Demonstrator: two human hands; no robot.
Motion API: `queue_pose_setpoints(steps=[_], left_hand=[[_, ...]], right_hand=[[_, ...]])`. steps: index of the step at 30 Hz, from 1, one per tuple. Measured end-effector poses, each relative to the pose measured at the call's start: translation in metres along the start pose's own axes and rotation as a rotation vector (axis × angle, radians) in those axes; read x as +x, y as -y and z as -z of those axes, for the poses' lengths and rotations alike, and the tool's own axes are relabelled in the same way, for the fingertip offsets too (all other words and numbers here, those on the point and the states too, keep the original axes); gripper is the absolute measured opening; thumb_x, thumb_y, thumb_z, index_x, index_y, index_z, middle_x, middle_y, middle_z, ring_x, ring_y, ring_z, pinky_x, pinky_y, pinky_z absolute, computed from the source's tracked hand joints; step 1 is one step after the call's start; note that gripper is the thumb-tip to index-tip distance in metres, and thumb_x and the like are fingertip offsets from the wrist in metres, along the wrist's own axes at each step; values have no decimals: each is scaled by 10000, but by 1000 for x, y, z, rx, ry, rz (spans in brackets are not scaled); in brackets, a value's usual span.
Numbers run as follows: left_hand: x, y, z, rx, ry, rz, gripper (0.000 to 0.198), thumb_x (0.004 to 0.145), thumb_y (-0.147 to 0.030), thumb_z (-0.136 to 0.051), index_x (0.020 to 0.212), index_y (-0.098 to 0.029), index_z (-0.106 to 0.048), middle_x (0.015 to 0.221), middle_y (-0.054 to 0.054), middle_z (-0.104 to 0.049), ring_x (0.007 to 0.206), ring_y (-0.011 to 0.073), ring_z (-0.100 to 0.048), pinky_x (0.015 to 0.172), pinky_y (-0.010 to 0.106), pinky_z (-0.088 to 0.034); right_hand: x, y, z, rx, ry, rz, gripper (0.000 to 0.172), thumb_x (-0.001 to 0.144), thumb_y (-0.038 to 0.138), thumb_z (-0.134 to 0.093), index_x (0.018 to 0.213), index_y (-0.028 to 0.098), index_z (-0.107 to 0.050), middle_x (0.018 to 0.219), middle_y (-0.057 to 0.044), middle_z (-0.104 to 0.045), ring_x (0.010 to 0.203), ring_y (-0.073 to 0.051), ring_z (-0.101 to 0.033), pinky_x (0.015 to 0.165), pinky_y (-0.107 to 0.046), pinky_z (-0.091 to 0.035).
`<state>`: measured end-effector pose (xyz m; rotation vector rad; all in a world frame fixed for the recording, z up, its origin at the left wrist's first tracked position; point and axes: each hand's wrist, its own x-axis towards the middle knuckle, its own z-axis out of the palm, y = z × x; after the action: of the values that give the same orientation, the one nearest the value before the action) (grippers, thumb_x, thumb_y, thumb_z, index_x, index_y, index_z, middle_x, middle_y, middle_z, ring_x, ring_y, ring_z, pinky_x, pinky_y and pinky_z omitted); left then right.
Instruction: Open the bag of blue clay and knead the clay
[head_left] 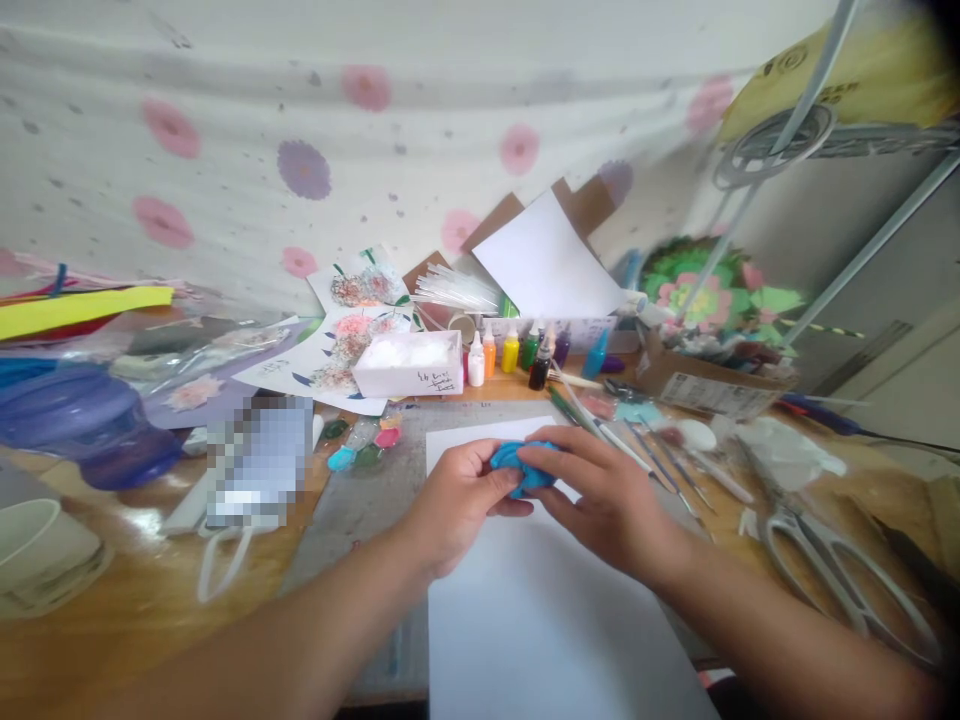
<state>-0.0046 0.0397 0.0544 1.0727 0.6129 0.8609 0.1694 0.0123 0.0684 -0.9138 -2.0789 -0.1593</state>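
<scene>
Above the white sheet of paper [540, 610] at the middle of the wooden table [112, 620], a lump of blue clay [523, 470] is held between both hands. The left hand [457, 500] is closed on the lump from the left, its thumb pressed against the blue surface. The right hand [600, 490] is closed on it from the right, with the fingers curled over the top. The clay is kept just over the far end of the sheet, which lies on a grey cutting mat [360, 500].

Behind the hands, a row of small paint bottles [510, 350] is seen, and a white box [409, 365] is set just to their left. To the right of the hands, several brushes [645, 450] are laid side by side, and large scissors [832, 560] are placed nearer the table edge. At the far left, a purple bowl [82, 420] and a white cup [37, 550] are found. A flowered cloth [300, 150] is hung at the back.
</scene>
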Motion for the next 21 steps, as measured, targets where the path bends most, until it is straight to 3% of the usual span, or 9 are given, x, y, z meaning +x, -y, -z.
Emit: queue_pose_setpoints(steps=[6, 10, 12, 15, 18, 21], left_hand=[[1, -6, 2, -26, -72, 63, 244, 802, -227, -693, 1034, -151, -688, 971, 73, -713, 835, 202, -706, 736, 288, -518], [2, -5, 0, -123, -130, 74, 254, 776, -244, -730, 993, -120, -687, 932, 80, -711, 840, 214, -706, 765, 305, -514], [1, -2, -3, -183, -123, 58, 272, 774, -270, -739, 991, -116, -683, 975, 101, -711, 896, 233, -700, 814, 328, -507], [-2, 0, -8, -262, -52, 10, 283, 812, -331, -706, 1020, -140, -680, 1085, 126, -700, 1016, 260, -667, 902, 372, -480], [-3, 0, -12, -309, -27, -55, 221, 826, -340, -690, 978, -179, -694, 1070, 83, -707, 1019, 232, -654, 923, 373, -471], [-5, -2, -13, -284, -26, -108, 199, 808, -338, -707, 922, -176, -701, 1000, 62, -715, 989, 217, -646, 906, 340, -471]], right_hand=[[1, -29, 22, 217, -90, -236, 213, 808, 121, -613, 941, 247, -722, 910, -31, -756, 869, -198, -715, 773, -321, -596], [1, -36, 31, 154, -173, -389, 221, 824, 164, -607, 1005, 227, -719, 1038, -62, -738, 994, -231, -687, 850, -376, -582], [2, -26, 30, 18, -227, -352, 289, 845, 137, -571, 1100, 213, -683, 1180, -92, -683, 1107, -242, -636, 924, -408, -546], [3, -2, 23, -159, -222, -174, 460, 843, 51, -522, 1272, 208, -574, 1336, -123, -575, 1211, -239, -563, 1003, -424, -490], [0, 16, 11, -198, -82, 50, 649, 823, -11, -486, 1426, 217, -399, 1442, -145, -456, 1298, -261, -472, 1030, -463, -457], [-7, 24, -4, -216, 90, 112, 729, 839, 16, -500, 1498, 187, -241, 1503, -188, -349, 1366, -323, -363, 1046, -555, -405]])
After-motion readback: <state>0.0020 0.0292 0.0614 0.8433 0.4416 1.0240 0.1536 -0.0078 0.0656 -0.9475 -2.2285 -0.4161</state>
